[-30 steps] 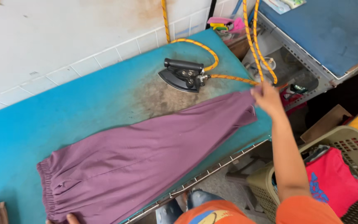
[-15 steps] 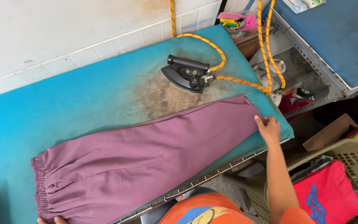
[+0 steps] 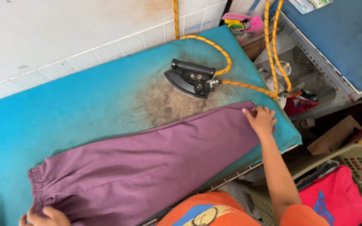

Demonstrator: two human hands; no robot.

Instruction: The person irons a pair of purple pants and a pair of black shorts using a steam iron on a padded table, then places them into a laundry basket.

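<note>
Across most of the frame we have the turquoise padded counter (image 3: 76, 113), its cover stained brown toward the upper middle, set against a white tiled wall (image 3: 63, 37) along the top. On it lie the purple trousers (image 3: 147, 167), spread flat in a long band from the elastic waist at the lower left to the leg hem at the right of centre. At the lower right edge of the frame stands a beige laundry basket (image 3: 357, 167) with a red garment (image 3: 336, 201) in it. Above the trousers, in the upper middle, the black iron (image 3: 191, 78) rests flat on the stained patch, apart from the fabric, and an orange braided hose (image 3: 218, 50) curves from its rear up to the top edge. Our right hand (image 3: 259, 119) lies on the hem end of the trousers with fingers spread, its grip open and flat on the cloth. Our left hand (image 3: 42, 217) shows only partly at the bottom left edge, fingers touching the waistband; whether its grip closes on the fabric we cannot tell.
</note>
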